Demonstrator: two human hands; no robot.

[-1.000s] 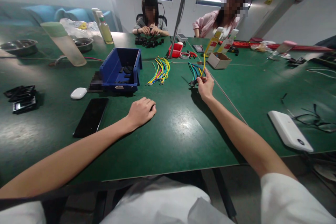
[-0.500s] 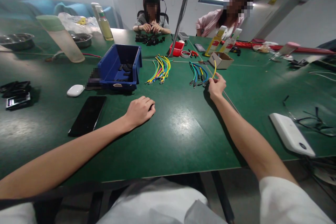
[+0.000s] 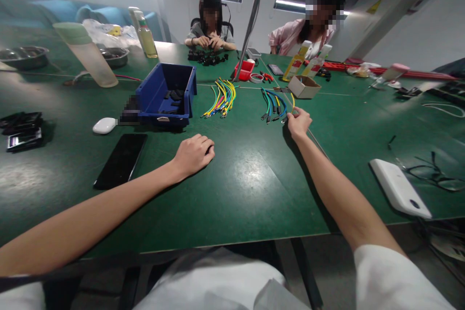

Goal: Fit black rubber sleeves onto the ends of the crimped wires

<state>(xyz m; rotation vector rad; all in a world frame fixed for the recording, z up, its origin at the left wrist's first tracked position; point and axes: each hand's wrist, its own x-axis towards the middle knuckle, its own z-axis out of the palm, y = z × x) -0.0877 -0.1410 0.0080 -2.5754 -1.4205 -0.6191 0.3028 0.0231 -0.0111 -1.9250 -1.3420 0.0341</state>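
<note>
My right hand pinches a short yellow wire that stands up from the fingers, at the right edge of a small bundle of blue, green and yellow wires. On the green table, my left hand rests with its fingers curled in. A dark spot shows between thumb and fingers there, too small to name. Ahead of it lies a larger bundle of yellow, green and blue wires with metal end lugs. Left of that bundle stands a blue bin holding several small black pieces.
A black phone and a white earbud case lie left. A small cardboard box and bottles stand beyond my right hand. A white power bank and glasses lie right. Two people are across the table.
My right hand has lowered slightly, bringing the yellow wire down and left towards the small bundle. My left hand stays in place.
</note>
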